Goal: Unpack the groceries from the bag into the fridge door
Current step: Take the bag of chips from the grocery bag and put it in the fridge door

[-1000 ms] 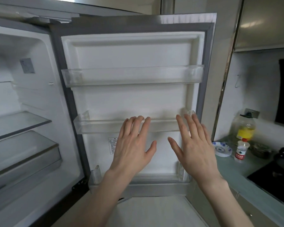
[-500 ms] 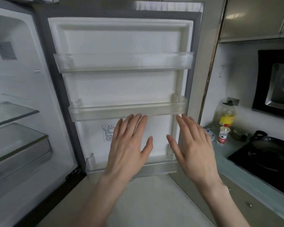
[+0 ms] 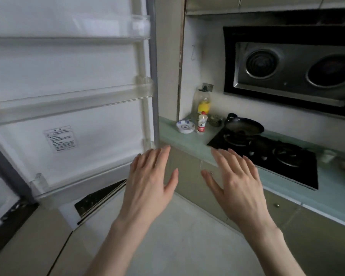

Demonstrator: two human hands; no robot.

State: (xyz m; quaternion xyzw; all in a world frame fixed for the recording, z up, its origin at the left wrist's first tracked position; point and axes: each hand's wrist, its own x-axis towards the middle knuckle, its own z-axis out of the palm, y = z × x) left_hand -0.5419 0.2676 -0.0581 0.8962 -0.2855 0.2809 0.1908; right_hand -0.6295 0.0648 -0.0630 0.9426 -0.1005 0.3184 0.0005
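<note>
White fridge door (image 3: pixel 68 76) stands open at left, its clear shelves (image 3: pixel 72 102) bare. Left hand (image 3: pixel 149 182) and right hand (image 3: pixel 235 184) hover near, fingers spread, gripping nothing. Grocery bag not visible. Black pan (image 3: pixel 244 126) on stove (image 3: pixel 267 154), far right.

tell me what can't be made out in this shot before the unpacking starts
Head view only:
- Grocery bag: not in frame.
- Fridge interior: cut off by the left edge.
- Door sticker: print too small and blurred.
- Small red-labelled bottle: label too small to read.
- Wok contents: too dark.
- Both the left hand and right hand are empty.
</note>
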